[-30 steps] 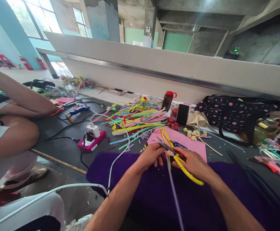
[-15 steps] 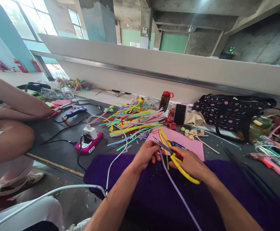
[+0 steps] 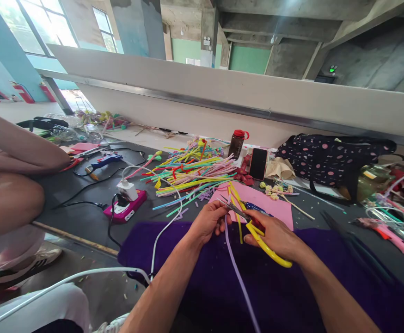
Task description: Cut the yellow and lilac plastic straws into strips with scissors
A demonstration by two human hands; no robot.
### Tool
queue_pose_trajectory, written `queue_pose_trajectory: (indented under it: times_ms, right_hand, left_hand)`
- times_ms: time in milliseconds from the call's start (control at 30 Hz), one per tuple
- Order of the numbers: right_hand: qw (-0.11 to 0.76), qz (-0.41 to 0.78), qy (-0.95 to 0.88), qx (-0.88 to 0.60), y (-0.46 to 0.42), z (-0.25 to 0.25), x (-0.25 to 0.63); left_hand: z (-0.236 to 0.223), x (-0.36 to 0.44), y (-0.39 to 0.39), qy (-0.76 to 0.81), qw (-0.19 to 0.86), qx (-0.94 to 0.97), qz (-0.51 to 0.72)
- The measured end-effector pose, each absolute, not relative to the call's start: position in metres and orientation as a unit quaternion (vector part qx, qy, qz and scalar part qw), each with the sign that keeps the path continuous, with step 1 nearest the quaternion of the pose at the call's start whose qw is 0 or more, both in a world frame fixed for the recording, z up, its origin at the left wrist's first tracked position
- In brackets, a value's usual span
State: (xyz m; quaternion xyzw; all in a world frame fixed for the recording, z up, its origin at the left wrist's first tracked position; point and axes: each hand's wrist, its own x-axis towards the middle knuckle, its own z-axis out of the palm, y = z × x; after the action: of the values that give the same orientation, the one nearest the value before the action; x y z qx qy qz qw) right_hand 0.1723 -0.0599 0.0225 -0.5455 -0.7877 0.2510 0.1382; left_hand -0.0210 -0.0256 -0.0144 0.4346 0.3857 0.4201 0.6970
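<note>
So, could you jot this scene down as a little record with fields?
Left hand: holds lilac strip
Right hand: holds yellow-handled scissors, tips near the left hand
Below: purple cloth
Just beyond: pink sheet
Farther back: pile of coloured strips, red-lidded bottle, phone
Far left: another person's arm

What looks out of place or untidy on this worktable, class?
Short lilac offcuts lie scattered on the dark tabletop near the heaped coloured stems; they look like litter because the stems are long and gathered.
</note>
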Motion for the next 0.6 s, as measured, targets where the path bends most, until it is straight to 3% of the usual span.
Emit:
queue_pose_trajectory:
  times_ms: [600]
  right_hand:
    - [0.141,0.277,-0.783,-0.539,-0.0605,0.0219,0.1734]
  left_hand:
    - [-0.0156,-0.0212,-0.0305,0.362,0.703,0.462,0.401]
